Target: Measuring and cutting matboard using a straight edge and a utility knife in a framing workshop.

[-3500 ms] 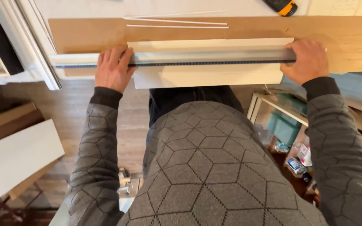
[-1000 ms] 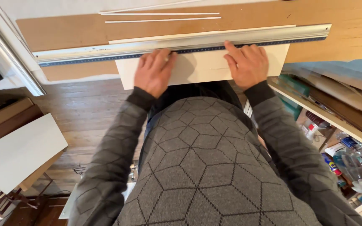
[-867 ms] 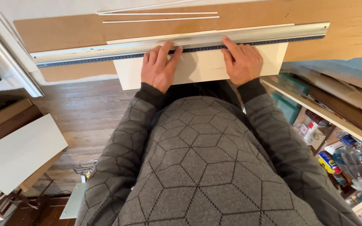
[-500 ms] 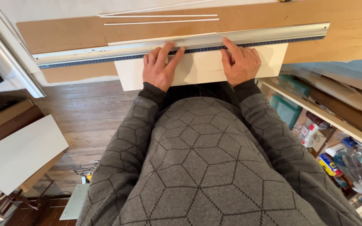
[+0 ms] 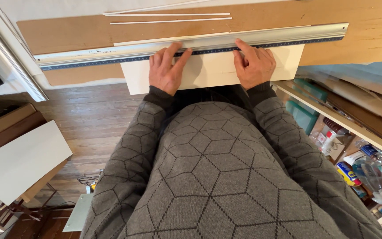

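From the head view, your long metal ruler [image 5: 191, 45] ran from 9 o'clock to 3 o'clock across the brown board [image 5: 80, 33], its right end tipped slightly up, and it lay at 12 o'clock from both hands. The white sheet [image 5: 213, 71] sat under it, its near edge hanging toward you. Your left hand [image 5: 166, 68] lay flat and spread on the sheet, gripping nothing, fingertips touching the ruler's near edge. Your right hand [image 5: 255, 64] lay equally flat and open, index finger reaching onto the ruler. Both were about equally near it. Two thin white strips [image 5: 169, 17] lay beyond, at 12 o'clock
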